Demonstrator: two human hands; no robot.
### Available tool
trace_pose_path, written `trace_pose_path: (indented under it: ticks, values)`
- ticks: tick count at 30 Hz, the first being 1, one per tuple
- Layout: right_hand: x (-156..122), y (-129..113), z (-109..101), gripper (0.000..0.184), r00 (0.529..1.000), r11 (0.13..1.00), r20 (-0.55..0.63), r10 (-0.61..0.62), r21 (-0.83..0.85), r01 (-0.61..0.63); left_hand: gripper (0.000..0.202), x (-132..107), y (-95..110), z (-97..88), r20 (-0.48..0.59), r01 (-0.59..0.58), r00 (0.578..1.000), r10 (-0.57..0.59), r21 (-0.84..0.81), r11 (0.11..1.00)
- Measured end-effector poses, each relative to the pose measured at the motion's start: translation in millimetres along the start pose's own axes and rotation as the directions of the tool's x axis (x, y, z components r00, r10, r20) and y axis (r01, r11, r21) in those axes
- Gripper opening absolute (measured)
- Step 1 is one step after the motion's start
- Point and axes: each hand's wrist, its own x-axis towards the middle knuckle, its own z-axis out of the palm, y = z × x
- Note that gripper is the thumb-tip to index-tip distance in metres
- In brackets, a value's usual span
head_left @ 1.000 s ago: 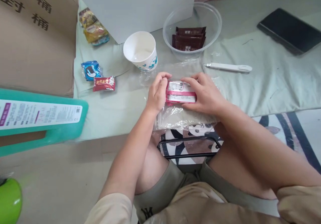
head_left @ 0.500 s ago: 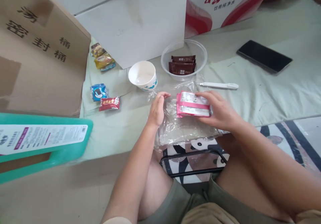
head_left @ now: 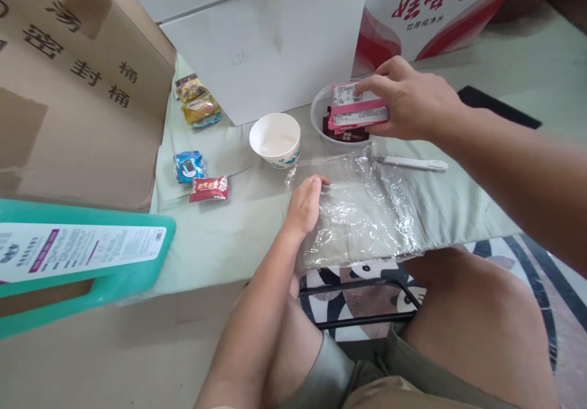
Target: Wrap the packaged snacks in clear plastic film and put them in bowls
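Three boxes — a brown carton [head_left: 82, 121], a white box [head_left: 279, 48] and a red-and-white box [head_left: 426, 21] — stand around the green cloth [head_left: 229, 232] before me. The clear film [head_left: 362, 213] lies crinkled near the cloth's front edge; clinging to my skin, it could drag along. Beyond it sits the clear bowl [head_left: 318, 110].

My hands are well apart. My right hand [head_left: 413, 100] is clamped on the right end of the pink pack [head_left: 355, 108], at the bowl and in front of the brown sachets [head_left: 346, 134]; whether it touches them I cannot tell. Gripped at one end only, the pack could dip and catch the rim, or slip. My left hand [head_left: 306, 204] rests at the film's left side, and I cannot tell if it pinches it.

Left of the bowl, the paper cup [head_left: 275, 146] is light enough that a bump could tip it. The white cutter [head_left: 415, 163] lies near my right forearm, so a low sweep could knock it.
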Motion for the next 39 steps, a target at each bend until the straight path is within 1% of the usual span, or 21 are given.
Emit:
trace_pose_path:
  ticks: [2,4,5,8,9,12,15,16,18,21,22,24,26,27,28,29,31,32,36,37,39]
  values:
    - [10,5,7,0.075,0.998,0.999,0.056,-0.017,0.045,0.014,0.051,0,0,0.5,0.006,-0.027,1.0,0.027,0.0,1.0]
    - [17,1,11,0.071,0.995,0.994,0.095,0.041,0.1,-0.05,0.053,1,-1,1.2,0.005,-0.025,1.0,0.025,-0.014,1.0]
    - [20,-3,11,0.062,0.991,0.987,0.106,0.082,0.129,-0.096,0.054,2,-1,1.6,0.006,-0.016,1.0,0.016,-0.024,1.0]
    - [27,-16,10,0.024,0.975,0.966,0.151,0.165,0.174,-0.191,0.056,3,-2,2.5,0.007,0.015,1.0,-0.015,-0.049,0.999]
    - [29,-20,9,0.021,0.971,0.964,0.166,0.174,0.171,-0.202,0.057,3,-3,2.7,0.007,0.021,1.0,-0.021,-0.053,0.998]
    - [33,-24,5,0.034,0.972,0.971,0.186,0.141,0.163,-0.172,0.059,3,-3,2.8,0.009,0.026,1.0,-0.025,-0.051,0.998]
    - [32,-24,2,0.033,0.964,0.976,0.236,0.119,0.152,-0.158,0.06,2,-3,2.6,0.011,0.029,1.0,-0.028,-0.043,0.999]
    - [31,-23,0,0.037,0.955,0.975,0.265,0.132,0.138,-0.173,0.06,2,-3,2.6,0.01,0.03,1.0,-0.03,-0.04,0.999]
    - [28,-24,-3,0.049,0.937,0.97,0.301,0.178,0.109,-0.219,0.06,1,-2,2.6,0.009,0.029,1.0,-0.029,-0.033,0.999]
    - [24,-28,-11,0.075,0.922,0.961,0.298,0.247,0.044,-0.272,0.058,1,-1,2.9,0.015,0.027,1.0,-0.026,-0.023,0.999]
    - [24,-31,-15,0.079,0.912,0.958,0.31,0.269,0.013,-0.287,0.057,1,-1,3.1,0.016,0.03,0.999,-0.03,-0.024,0.999]
    - [25,-36,-20,0.076,0.876,0.947,0.365,0.314,-0.06,-0.315,0.054,1,0,3.4,0.016,0.045,0.999,-0.044,-0.031,0.999]
    - [28,-40,-24,0.06,0.844,0.943,0.42,0.332,-0.114,-0.314,0.051,0,1,3.7,0.015,0.055,0.998,-0.055,-0.041,0.998]
    - [30,-41,-25,0.053,0.844,0.947,0.43,0.32,-0.121,-0.297,0.05,0,1,3.8,0.015,0.057,0.998,-0.056,-0.045,0.997]
    - [32,-41,-24,0.052,0.849,0.954,0.436,0.298,-0.116,-0.275,0.05,0,1,4.0,0.016,0.056,0.998,-0.055,-0.047,0.997]
    - [34,-41,-23,0.056,0.853,0.96,0.442,0.278,-0.11,-0.256,0.049,0,0,4.1,0.016,0.056,0.998,-0.055,-0.05,0.997]
    - [37,-41,-20,0.065,0.846,0.967,0.468,0.255,-0.128,-0.22,0.048,0,0,4.4,0.018,0.057,0.998,-0.057,-0.053,0.997]
    - [38,-42,-18,0.065,0.836,0.967,0.487,0.251,-0.159,-0.198,0.048,0,0,4.6,0.017,0.06,0.998,-0.059,-0.055,0.997]
    - [47,-50,-16,0.052,0.786,0.96,0.572,0.233,-0.266,-0.09,0.046,0,-1,5.3,0.021,0.05,0.999,-0.049,-0.075,0.996]
    - [49,-52,-17,0.05,0.776,0.958,0.583,0.243,-0.269,-0.098,0.046,1,-1,5.5,0.023,0.047,0.999,-0.045,-0.079,0.996]
    - [54,-53,-19,0.048,0.758,0.952,0.586,0.287,-0.263,-0.157,0.047,1,-2,5.9,0.025,0.044,0.999,-0.042,-0.08,0.996]
